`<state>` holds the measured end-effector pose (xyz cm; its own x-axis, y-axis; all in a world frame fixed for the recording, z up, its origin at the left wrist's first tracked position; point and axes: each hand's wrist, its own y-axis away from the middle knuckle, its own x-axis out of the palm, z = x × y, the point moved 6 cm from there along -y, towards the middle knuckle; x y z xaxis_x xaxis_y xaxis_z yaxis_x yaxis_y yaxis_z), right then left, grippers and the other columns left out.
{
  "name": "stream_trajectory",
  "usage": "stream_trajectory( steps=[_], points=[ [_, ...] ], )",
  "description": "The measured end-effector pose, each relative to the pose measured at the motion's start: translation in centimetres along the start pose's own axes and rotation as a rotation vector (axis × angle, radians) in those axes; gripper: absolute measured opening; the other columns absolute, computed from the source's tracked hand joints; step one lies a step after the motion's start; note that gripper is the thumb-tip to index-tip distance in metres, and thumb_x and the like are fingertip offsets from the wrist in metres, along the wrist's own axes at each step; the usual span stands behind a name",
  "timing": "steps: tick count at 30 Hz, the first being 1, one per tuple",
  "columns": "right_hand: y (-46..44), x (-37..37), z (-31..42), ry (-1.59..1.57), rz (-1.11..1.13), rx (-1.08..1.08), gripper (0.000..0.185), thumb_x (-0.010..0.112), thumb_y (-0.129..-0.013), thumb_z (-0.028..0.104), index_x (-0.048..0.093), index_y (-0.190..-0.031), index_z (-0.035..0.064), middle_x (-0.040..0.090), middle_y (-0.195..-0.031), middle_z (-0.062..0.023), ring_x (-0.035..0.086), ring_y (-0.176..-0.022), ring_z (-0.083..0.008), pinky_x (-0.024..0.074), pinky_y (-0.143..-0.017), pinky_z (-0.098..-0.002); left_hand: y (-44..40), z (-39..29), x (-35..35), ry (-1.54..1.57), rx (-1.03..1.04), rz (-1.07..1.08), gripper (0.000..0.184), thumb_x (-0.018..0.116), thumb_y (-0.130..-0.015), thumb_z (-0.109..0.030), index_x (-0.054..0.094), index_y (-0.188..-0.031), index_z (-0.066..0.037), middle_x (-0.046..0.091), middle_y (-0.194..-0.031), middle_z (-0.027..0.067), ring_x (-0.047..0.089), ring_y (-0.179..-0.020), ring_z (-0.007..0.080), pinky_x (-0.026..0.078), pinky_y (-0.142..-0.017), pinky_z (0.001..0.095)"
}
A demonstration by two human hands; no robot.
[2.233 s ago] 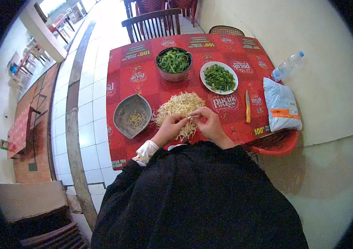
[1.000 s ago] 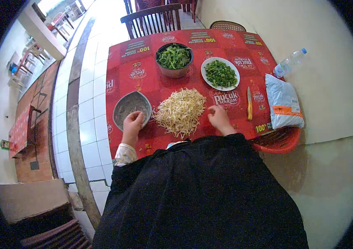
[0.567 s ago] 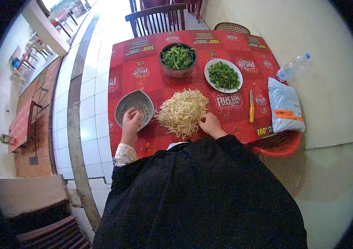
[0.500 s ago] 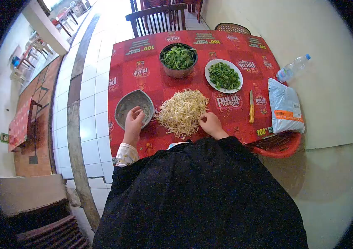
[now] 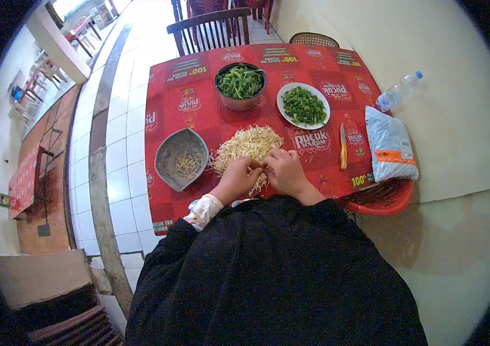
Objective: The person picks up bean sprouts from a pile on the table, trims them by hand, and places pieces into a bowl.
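A heap of pale bean sprouts (image 5: 248, 144) lies on the red tablecloth in front of me. Over its near edge, my left hand (image 5: 238, 177) and my right hand (image 5: 285, 172) meet fingertip to fingertip. Both are closed in a pinch on what seems to be a bean sprout, mostly hidden by the fingers. Left of the heap, a grey pointed bowl (image 5: 167, 153) holds a small clump of sprout bits (image 5: 187, 165).
Farther back stand a pot of leafy greens (image 5: 240, 82) and a white plate (image 5: 327, 115) of chopped greens. A yellow-handled knife (image 5: 343, 153), a plastic package (image 5: 392, 141), a water bottle (image 5: 400, 92) and a red basket (image 5: 386, 206) are at the right. A wooden chair (image 5: 210, 32) stands beyond the table.
My left hand has moved right from over the grey bowl to the sprouts, meeting my right hand, which has shifted slightly left. The bowl's contents now show.
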<state>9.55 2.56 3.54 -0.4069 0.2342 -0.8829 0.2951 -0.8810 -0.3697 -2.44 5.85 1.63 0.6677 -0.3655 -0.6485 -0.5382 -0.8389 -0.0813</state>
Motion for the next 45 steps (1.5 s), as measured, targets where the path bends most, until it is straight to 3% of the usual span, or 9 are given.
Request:
stream_trajectory(
  steps=[14,23,28,31,35,38,42,43,45],
  points=[
    [-0.5,-0.8,-0.1,-0.348,-0.059,0.082,0.015,0.068,-0.067,0.018,0.063,-0.079,0.0119,0.056,-0.087,-0.0055,0.056,-0.085,-0.0238,0.0421,-0.069,-0.0368,0.5,3.3,0.6,0.354,-0.083,-0.056,0.021,0.060,-0.081,-0.017,0.062,-0.092,0.001,0.064,-0.077,0.0096,0.058,-0.067,0.0128,0.046,-0.063,0.0272],
    [-0.4,0.0,-0.8,-0.653,0.057,0.169,0.010,0.070,-0.067,0.011,0.062,-0.073,0.0078,0.057,-0.083,-0.0077,0.056,-0.084,-0.0238,0.0439,-0.076,-0.0341,0.9,3.0,1.3,0.532,-0.141,0.171,0.021,0.060,-0.083,-0.018,0.061,-0.092,0.001,0.060,-0.078,-0.0014,0.051,-0.071,0.0059,0.043,-0.065,0.0227],
    [-0.1,0.9,-1.8,-0.717,0.060,0.124,0.012,0.066,-0.071,0.014,0.061,-0.077,0.0049,0.057,-0.082,-0.0099,0.055,-0.084,-0.0236,0.0429,-0.077,-0.0326,0.8,3.1,0.7,0.552,-0.155,0.144,0.024,0.060,-0.083,-0.020,0.061,-0.093,0.002,0.061,-0.078,0.0027,0.052,-0.070,0.0075,0.044,-0.064,0.0247],
    [1.0,3.2,-7.5,-0.845,-0.022,0.456,0.018,0.058,-0.078,0.021,0.060,-0.081,0.0028,0.057,-0.083,-0.0131,0.055,-0.084,-0.0269,0.0430,-0.077,-0.0344,1.3,4.0,-0.3,0.585,-0.218,0.075,0.024,0.057,-0.085,-0.021,0.060,-0.092,0.002,0.059,-0.077,0.0000,0.051,-0.069,0.0069,0.043,-0.063,0.0225],
    [3.5,4.5,-16.6,-0.517,-0.188,0.726,0.027,0.047,-0.084,0.024,0.058,-0.083,0.0001,0.058,-0.083,-0.0173,0.056,-0.084,-0.0326,0.0427,-0.078,-0.0387,2.2,7.3,-2.6,0.689,-0.376,-0.097,0.020,0.055,-0.087,-0.021,0.059,-0.088,-0.001,0.056,-0.074,-0.0012,0.050,-0.065,0.0058,0.041,-0.057,0.0207],
    [4.7,3.2,-19.1,-0.223,-0.124,0.869,0.021,0.052,-0.080,0.022,0.055,-0.090,0.0034,0.054,-0.085,-0.0135,0.055,-0.078,-0.0309,0.0442,-0.073,-0.0389,3.7,10.1,-4.6,0.844,-0.493,-0.213,0.020,0.055,-0.086,-0.023,0.059,-0.088,-0.004,0.055,-0.073,-0.0007,0.050,-0.063,0.0071,0.041,-0.056,0.0218],
    [5.5,2.9,-17.2,0.055,-0.272,0.726,0.034,0.061,-0.070,0.016,0.052,-0.101,0.0049,0.048,-0.103,-0.0180,0.047,-0.098,-0.0356,0.0417,-0.081,-0.0431,5.6,13.7,-6.7,1.017,-0.572,-0.414,0.016,0.056,-0.086,-0.022,0.056,-0.092,-0.007,0.053,-0.073,-0.0019,0.049,-0.062,0.0071,0.041,-0.053,0.0215],
    [5.2,3.2,-16.0,0.039,-0.196,0.707,0.038,0.062,-0.068,0.014,0.050,-0.103,0.0051,0.046,-0.106,-0.0186,0.045,-0.101,-0.0348,0.0415,-0.082,-0.0430,6.1,16.0,-6.8,1.066,-0.589,-0.423,0.032,0.057,-0.084,-0.016,0.046,-0.113,-0.006,0.055,-0.081,0.0013,0.052,-0.065,0.0097,0.043,-0.054,0.0237],
    [5.1,4.7,-13.5,-0.010,-0.057,0.617,0.037,0.063,-0.068,0.016,0.053,-0.104,0.0113,0.045,-0.109,-0.0167,0.046,-0.103,-0.0351,0.0416,-0.083,-0.0477,6.6,16.3,-7.6,1.098,-0.629,-0.571,0.048,0.057,-0.084,-0.013,0.034,-0.124,-0.007,0.054,-0.089,0.0048,0.053,-0.069,0.0122,0.045,-0.056,0.0266]
  ],
)
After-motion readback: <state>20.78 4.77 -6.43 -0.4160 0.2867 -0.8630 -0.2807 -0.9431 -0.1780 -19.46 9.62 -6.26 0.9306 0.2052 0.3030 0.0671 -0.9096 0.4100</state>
